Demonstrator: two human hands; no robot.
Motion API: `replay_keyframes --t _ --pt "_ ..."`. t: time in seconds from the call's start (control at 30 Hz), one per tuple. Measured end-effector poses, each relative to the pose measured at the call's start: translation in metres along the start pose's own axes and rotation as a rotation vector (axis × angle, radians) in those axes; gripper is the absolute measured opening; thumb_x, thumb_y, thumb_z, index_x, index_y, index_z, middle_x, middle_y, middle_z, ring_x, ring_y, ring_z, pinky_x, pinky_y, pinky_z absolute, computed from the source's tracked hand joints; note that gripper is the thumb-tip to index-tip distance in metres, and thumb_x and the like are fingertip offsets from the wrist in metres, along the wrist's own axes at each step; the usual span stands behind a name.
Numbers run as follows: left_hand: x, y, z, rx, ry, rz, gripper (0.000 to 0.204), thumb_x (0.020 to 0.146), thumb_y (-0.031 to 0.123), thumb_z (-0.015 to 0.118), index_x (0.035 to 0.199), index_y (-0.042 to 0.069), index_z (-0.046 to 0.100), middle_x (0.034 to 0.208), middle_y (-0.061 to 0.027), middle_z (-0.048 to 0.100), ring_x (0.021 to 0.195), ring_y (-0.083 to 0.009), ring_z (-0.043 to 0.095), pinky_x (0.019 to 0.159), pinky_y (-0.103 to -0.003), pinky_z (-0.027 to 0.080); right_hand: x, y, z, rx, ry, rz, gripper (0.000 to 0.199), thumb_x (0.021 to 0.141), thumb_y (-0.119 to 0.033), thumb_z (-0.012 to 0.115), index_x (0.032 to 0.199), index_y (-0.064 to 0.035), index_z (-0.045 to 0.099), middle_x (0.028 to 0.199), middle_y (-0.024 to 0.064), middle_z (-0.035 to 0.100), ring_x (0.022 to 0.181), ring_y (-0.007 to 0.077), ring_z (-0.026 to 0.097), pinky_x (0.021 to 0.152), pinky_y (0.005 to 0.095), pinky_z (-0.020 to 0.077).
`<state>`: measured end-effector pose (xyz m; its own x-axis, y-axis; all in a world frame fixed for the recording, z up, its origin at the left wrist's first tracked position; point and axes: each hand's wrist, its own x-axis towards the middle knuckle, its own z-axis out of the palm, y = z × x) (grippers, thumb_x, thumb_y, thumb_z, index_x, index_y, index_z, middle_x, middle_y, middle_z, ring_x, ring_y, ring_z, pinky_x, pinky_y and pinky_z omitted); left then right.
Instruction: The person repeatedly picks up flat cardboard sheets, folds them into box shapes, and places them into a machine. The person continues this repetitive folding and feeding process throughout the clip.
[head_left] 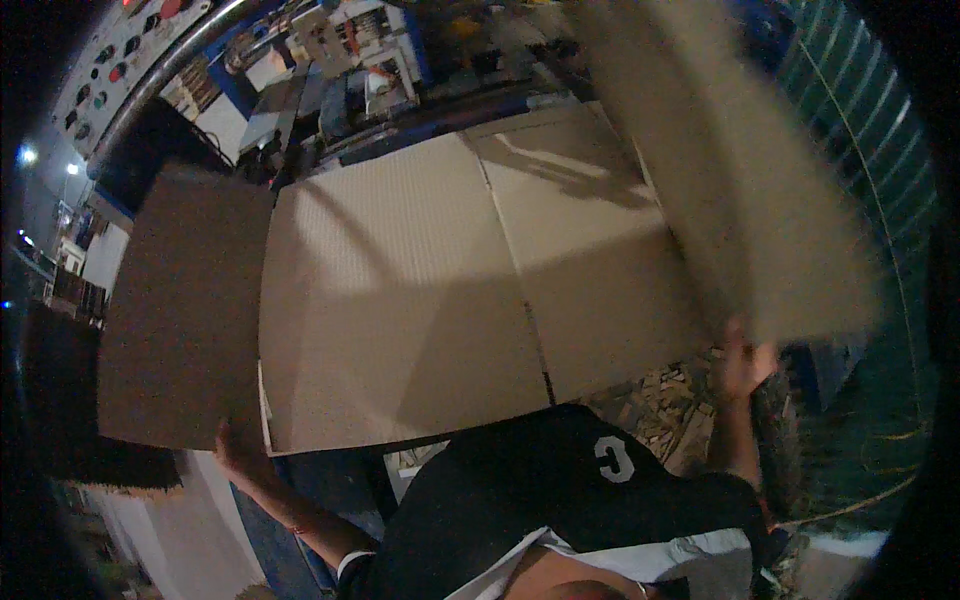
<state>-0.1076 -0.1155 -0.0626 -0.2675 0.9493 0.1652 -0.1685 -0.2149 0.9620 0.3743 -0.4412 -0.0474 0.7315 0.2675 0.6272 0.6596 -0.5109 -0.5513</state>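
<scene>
Green wall [862, 190], control panel [118, 62] — cardboard [400, 300] between

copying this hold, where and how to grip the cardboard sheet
Pinch the cardboard sheet by the near edges of its left panel and right panel, from the near side; it's wide and creased, so supporting both ends should limit folding.

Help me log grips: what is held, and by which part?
The cardboard: left hand at its left panel, near edge; right hand at its right panel, near edge.
</scene>
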Motion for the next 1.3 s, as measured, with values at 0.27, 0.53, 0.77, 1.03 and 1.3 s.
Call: replay_keyframes --t 0.27,0.53,0.77,1.03,1.3 --pt "-0.059 0.019 0.062 0.842 -0.849 0.428 0.036 0.074 -0.001 0.055 0.108 0.007 0.063 0.125 -0.0128 0.053 0.120 -0.0312 0.047 0.102 -0.040 0.032 -0.010 -0.029 0.044 0.002 -0.658 -0.952 0.025 0.076 -0.009 0.062 0.100 -0.0134 0.064 0.113 0.0070 0.060 0.111 0.0297 0.054 0.090 0.0424 0.0466" --pt "-0.034 0.008 0.073 1.104 -1.136 0.666 0.051 0.066 0.001 0.058 0.114 0.017 0.061 0.130 -0.0087 0.049 0.123 -0.0315 0.042 0.106 -0.045 0.027 0.000 -0.013 0.064 0.054 -0.779 -1.000 0.045 0.068 -0.023 0.070 0.111 -0.0152 0.059 0.126 0.0067 0.051 0.118 0.0291 0.046 0.097 0.0446 0.0390" --pt "0.002 -0.021 0.100 0.995 -0.949 0.754 0.057 0.066 -0.002 0.060 0.119 0.017 0.057 0.131 -0.0123 0.047 0.121 -0.0330 0.044 0.103 -0.041 0.032 0.056 -0.007 0.123 -0.193 -0.812 -0.996 0.074 0.069 -0.056 0.059 0.127 -0.0116 0.046 0.137 0.0109 0.038 0.127 0.0309 0.034 0.104 0.0478 0.0262" --pt "0.094 -0.086 0.188 0.846 -0.891 0.779 0.057 0.071 -0.004 0.062 0.123 0.015 0.053 0.127 -0.0176 0.048 0.115 -0.0352 0.047 0.096 -0.039 0.040 0.139 -0.035 0.232 -0.340 -0.830 -0.842 0.075 0.074 -0.060 0.054 0.136 -0.0210 0.035 0.139 0.0084 0.033 0.127 0.0295 0.031 0.103 0.0454 0.0281" --pt "0.116 -0.073 0.188 1.029 -0.762 0.948 0.063 0.078 0.006 0.062 0.134 0.001 0.035 0.135 -0.0192 0.039 0.123 -0.0348 0.039 0.102 -0.040 0.031 0.138 -0.024 0.227 -0.226 -0.609 -0.434 0.066 0.084 -0.046 0.053 0.138 -0.0161 0.031 0.144 0.0143 0.026 0.131 0.0335 0.025 0.106 0.0428 0.0235"
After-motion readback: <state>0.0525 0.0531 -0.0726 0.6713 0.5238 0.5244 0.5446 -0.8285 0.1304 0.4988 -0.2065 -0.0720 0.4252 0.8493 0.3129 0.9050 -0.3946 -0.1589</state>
